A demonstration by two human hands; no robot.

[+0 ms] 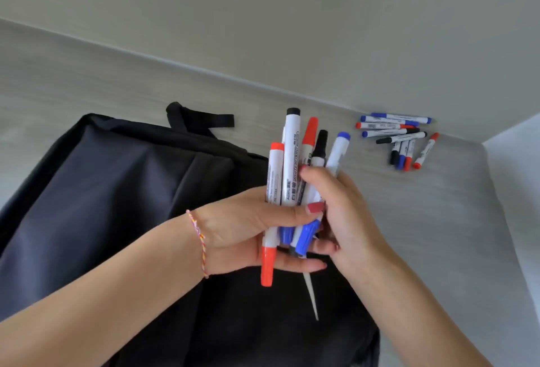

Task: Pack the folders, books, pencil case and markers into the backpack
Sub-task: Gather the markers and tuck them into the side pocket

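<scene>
Black fabric backpack (pixel 117 206) lying flat beneath both hands, contents hidden. Left hand (pixel 242 235) curled round a bundle of markers (pixel 292 168), thumb pressed across the barrels; right hand (pixel 342 209) clasping the same bundle from the other side. More smooth white-barrelled loose markers (pixel 399 138) heaped beyond the right hand on the pale wood-grain table (pixel 409 220).

Left hand (pixel 242 229) enters from 8 o'clock, right hand (pixel 344 209) from 5 o'clock; fingers of both curl, clasping together.
</scene>
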